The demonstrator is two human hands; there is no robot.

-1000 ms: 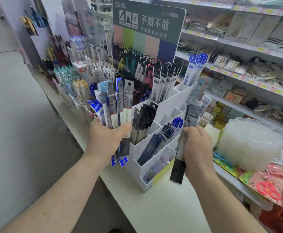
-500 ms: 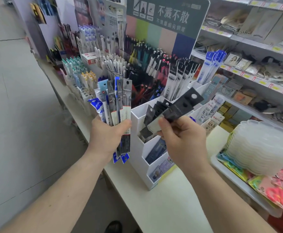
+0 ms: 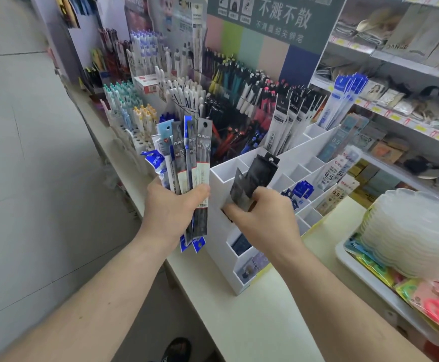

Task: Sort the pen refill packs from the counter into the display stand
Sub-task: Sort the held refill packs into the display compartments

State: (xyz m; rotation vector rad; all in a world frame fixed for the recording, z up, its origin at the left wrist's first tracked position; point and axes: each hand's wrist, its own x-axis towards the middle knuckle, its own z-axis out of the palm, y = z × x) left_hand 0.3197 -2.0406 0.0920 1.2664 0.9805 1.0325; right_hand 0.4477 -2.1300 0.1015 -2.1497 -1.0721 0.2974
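Now the dark refill packs (image 3: 255, 178) in the right hand (image 3: 262, 220) sit lower than half a second ago: then they were held up in front of the white display stand (image 3: 219, 231), and by now their lower ends have gone down into a slot on its near left side. They are slim black-grey sleeves with a round hang hole at the top. Their long axis leans, tops pointing up and to the far right, bottoms down and left into the slot. The right fingers (image 3: 232, 211) are curled closed on the packs' lower part at the slot's edge.

The left hand (image 3: 171, 212) has hardly moved and grips a fan of blue, grey and white refill packs (image 3: 187, 163), standing nearly upright just left of the stand, tops up, lower tips poking out under the fist. The stand rests on the pale surface (image 3: 265, 322), with rows of pens (image 3: 239, 100) behind it.
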